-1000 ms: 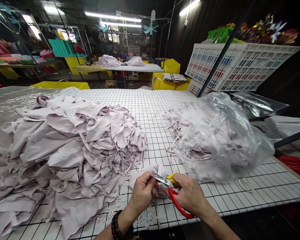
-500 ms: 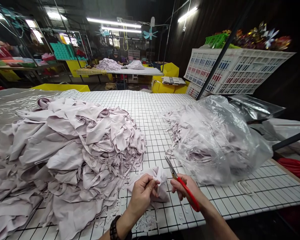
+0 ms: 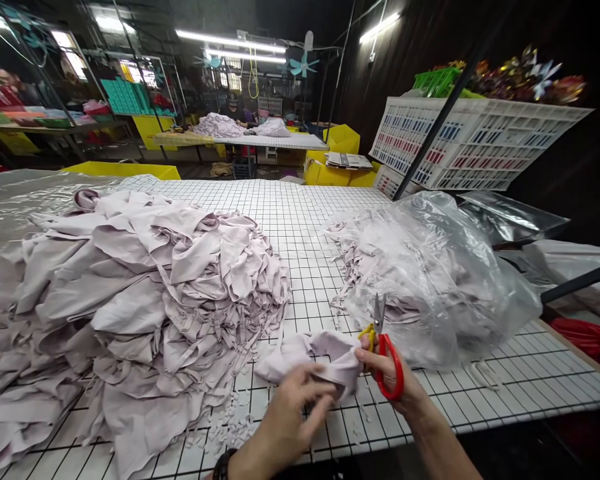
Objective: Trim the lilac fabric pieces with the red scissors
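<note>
My right hand [image 3: 405, 393] is closed on scissors [image 3: 399, 373] with red and yellow handles, their blades pointing up and away from me. Its thumb and finger also touch the right edge of a small pale lilac fabric piece [image 3: 290, 350], which lies loosely folded on the gridded table. Over the near side of that piece is my left hand [image 3: 293, 417], fingers apart and smeared by motion. Tiny fabric clippings [image 3: 230, 427] are scattered beside it. A large heap of the same lilac pieces [image 3: 130, 293] rises to the left.
A clear plastic bag [image 3: 460, 287] with more lilac pieces sits on the right of the gridded table [image 3: 310, 227]. Behind it are a dark pole [image 3: 437, 120] and a white plastic crate [image 3: 480, 147]. A yellow bin [image 3: 125, 172] stands past the table's far edge.
My left hand has gone from a pinch to spread fingers and moved nearer to me. My right hand has brought the scissors upright and now touches the fabric, which has spread to the right.
</note>
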`<action>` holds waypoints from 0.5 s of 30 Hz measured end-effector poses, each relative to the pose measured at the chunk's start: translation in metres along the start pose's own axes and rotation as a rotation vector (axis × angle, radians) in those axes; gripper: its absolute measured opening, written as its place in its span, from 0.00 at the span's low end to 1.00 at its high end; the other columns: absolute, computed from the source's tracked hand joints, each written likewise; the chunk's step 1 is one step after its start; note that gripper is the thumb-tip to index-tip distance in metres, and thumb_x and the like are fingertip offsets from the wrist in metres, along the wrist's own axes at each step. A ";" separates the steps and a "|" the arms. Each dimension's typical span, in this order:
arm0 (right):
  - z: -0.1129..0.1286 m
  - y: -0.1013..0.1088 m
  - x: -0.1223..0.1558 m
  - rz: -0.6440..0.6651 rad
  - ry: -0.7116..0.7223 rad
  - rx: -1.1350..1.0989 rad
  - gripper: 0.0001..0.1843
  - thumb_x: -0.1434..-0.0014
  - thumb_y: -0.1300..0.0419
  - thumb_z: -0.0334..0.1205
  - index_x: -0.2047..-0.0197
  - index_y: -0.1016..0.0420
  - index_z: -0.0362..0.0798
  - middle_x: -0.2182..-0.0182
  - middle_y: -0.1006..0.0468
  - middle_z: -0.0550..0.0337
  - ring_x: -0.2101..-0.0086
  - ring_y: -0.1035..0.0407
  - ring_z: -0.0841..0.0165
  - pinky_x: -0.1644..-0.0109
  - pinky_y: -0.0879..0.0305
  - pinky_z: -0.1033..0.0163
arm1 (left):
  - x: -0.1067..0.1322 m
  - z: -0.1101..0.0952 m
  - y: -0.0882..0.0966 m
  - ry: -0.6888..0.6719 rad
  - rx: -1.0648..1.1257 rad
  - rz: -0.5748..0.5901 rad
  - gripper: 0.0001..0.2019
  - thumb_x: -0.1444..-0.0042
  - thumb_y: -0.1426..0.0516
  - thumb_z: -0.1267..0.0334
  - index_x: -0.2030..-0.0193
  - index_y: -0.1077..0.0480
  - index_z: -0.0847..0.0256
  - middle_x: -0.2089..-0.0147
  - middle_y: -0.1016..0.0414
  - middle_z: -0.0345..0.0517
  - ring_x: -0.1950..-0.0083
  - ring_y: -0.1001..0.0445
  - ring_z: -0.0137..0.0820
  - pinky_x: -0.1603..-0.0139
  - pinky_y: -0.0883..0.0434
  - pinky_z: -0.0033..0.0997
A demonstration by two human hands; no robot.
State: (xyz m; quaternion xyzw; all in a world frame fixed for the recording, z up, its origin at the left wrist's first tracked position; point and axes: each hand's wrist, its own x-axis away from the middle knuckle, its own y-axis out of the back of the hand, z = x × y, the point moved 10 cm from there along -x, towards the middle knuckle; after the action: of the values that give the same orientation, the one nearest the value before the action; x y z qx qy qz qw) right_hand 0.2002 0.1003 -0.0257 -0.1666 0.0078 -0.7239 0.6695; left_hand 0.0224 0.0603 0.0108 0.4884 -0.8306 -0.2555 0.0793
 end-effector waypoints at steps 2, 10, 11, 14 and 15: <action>0.007 0.013 0.001 -0.027 0.031 0.080 0.14 0.52 0.34 0.41 0.67 0.35 0.49 0.72 0.33 0.64 0.72 0.36 0.70 0.67 0.37 0.65 | 0.002 0.025 0.017 0.076 -0.155 -0.161 0.22 0.46 0.44 0.66 0.44 0.33 0.52 0.36 0.41 0.52 0.39 0.40 0.48 0.39 0.42 0.53; 0.005 0.013 0.004 -0.024 0.007 0.377 0.17 0.53 0.35 0.48 0.69 0.37 0.48 0.78 0.38 0.68 0.77 0.42 0.73 0.74 0.44 0.67 | -0.017 0.087 0.054 0.158 -0.125 -0.160 0.23 0.47 0.54 0.75 0.45 0.36 0.59 0.46 0.34 0.51 0.45 0.35 0.38 0.43 0.36 0.42; 0.005 0.012 0.003 -0.026 0.013 0.411 0.17 0.54 0.35 0.49 0.69 0.37 0.48 0.78 0.38 0.68 0.78 0.42 0.73 0.75 0.44 0.68 | -0.023 0.085 0.059 0.119 -0.137 -0.142 0.23 0.47 0.56 0.76 0.45 0.36 0.59 0.46 0.35 0.50 0.44 0.36 0.37 0.43 0.36 0.40; 0.003 0.008 0.003 -0.006 0.041 0.469 0.18 0.55 0.34 0.49 0.71 0.37 0.48 0.79 0.38 0.69 0.79 0.43 0.74 0.77 0.46 0.69 | -0.044 0.072 0.045 -0.038 -0.254 0.118 0.20 0.45 0.55 0.75 0.49 0.32 0.57 0.46 0.36 0.49 0.46 0.34 0.34 0.44 0.35 0.35; 0.002 0.008 0.003 0.008 0.046 0.480 0.17 0.55 0.35 0.49 0.71 0.37 0.48 0.79 0.38 0.69 0.79 0.43 0.74 0.77 0.46 0.69 | -0.049 0.069 0.037 -0.075 -0.326 0.218 0.18 0.46 0.52 0.74 0.52 0.31 0.57 0.47 0.35 0.49 0.48 0.33 0.35 0.47 0.34 0.34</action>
State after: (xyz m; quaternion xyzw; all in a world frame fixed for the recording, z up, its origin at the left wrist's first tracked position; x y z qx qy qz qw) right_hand 0.2079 0.0973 -0.0252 0.0137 -0.1488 -0.7058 0.6924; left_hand -0.0076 0.1411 -0.0239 0.3662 -0.8286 -0.3945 0.1538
